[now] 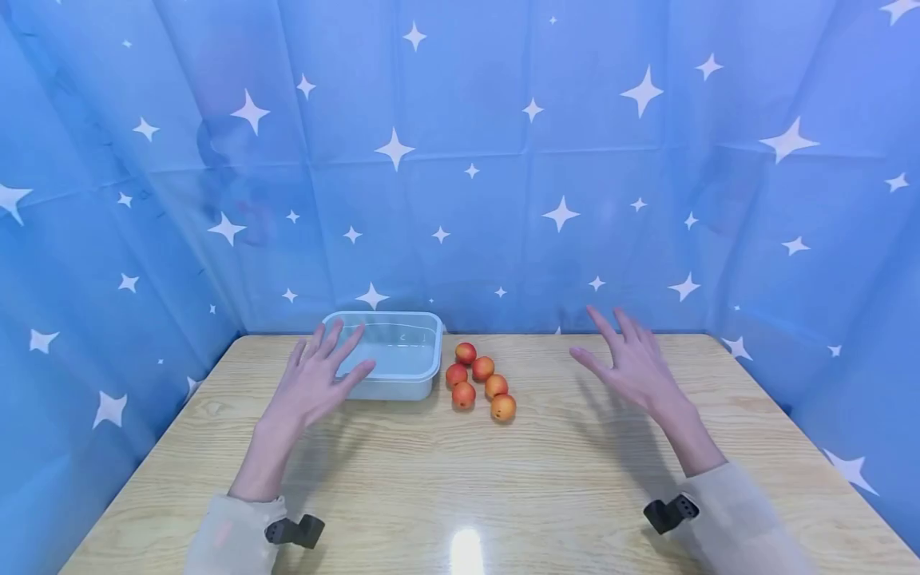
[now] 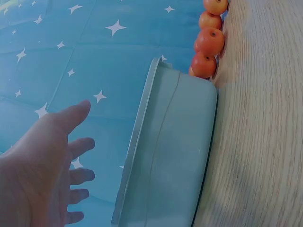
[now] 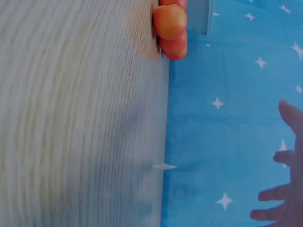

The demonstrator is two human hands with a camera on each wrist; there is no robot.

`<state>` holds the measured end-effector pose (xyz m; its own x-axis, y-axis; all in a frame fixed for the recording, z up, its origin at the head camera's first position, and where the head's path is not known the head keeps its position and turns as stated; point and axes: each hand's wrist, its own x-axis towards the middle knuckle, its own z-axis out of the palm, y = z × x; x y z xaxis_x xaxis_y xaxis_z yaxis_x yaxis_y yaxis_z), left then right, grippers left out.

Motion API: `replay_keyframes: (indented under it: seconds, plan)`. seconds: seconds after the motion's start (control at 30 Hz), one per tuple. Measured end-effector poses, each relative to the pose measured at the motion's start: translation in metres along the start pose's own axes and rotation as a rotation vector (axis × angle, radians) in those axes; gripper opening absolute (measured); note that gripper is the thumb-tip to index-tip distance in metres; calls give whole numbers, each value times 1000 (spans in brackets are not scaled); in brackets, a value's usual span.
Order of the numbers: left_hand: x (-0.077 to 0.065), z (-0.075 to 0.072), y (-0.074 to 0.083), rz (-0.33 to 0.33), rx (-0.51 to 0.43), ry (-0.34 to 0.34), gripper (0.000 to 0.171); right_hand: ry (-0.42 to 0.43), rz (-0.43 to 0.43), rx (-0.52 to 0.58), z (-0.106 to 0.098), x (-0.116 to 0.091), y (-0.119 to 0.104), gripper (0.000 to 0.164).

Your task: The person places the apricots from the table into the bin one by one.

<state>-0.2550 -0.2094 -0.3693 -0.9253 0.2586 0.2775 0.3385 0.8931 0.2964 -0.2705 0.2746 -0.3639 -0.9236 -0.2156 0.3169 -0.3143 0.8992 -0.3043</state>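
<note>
Toward the back left of the table stands a pale blue plastic container (image 1: 398,389) without a lid; no contents show inside it. My left hand (image 1: 314,382) hovers at its near left side, fingers spread, holding nothing. In the left wrist view that hand (image 2: 42,161) is apart from the container's wall (image 2: 175,142). Several red-orange apples (image 1: 463,394) sit in a loose cluster just right of the container, the nearest one (image 1: 503,407) more yellow. Over the right part of the table my right hand (image 1: 636,367) is raised with spread fingers and touches nothing.
The light wood table (image 1: 460,471) reaches back to a blue curtain (image 1: 474,200) with white stars, which also hangs along both sides. Small black devices (image 1: 295,531) are worn at both wrists, over pale sleeves (image 1: 740,519).
</note>
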Motion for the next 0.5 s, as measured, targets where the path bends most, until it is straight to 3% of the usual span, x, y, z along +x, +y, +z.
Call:
replay_keyframes:
  seconds: [0.5]
  plan:
    - [0,6,-14,101,-91,23,67,34,-39,101,22,2,-13,76]
